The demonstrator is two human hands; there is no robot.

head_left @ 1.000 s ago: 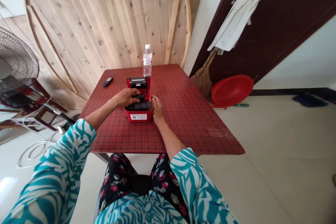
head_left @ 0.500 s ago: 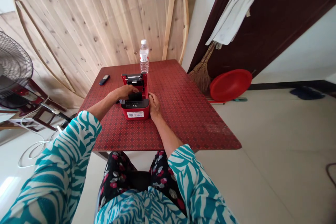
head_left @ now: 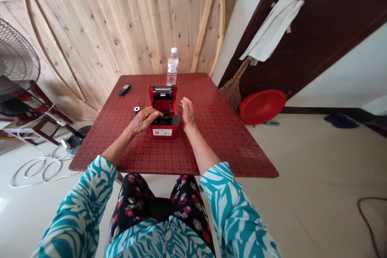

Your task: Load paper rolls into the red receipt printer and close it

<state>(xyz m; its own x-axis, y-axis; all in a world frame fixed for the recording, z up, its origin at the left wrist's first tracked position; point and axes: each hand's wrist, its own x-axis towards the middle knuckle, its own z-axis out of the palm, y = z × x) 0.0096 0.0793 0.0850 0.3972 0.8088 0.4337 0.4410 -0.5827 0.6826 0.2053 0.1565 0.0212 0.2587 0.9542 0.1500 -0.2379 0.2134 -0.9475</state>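
In the head view a red and black label printer (head_left: 162,133) stands on the table with its lid (head_left: 163,93) tipped up and back. A white sticker with a printed code is on its front. My left hand (head_left: 143,121) lies across the printer's front left rim, fingers stretched over the black top part and covering some of the inside. To the right of the printer my right hand (head_left: 188,113) is held up, open and apart from the casing. Beyond my left hand, a small dark roll (head_left: 137,110) with a white end sits on the table.
The red patterned table (head_left: 217,137) also bears a water bottle (head_left: 172,66) behind the printer and a black remote-like handset (head_left: 124,90) at the back left. A fan (head_left: 18,60) stands left. A red basin (head_left: 263,106) and a broom (head_left: 236,84) are right.
My right hand has come off the printer's side. My left hand has drawn back from inside to the front rim. The black piece standing up inside is now lower, and the dark roll shows.
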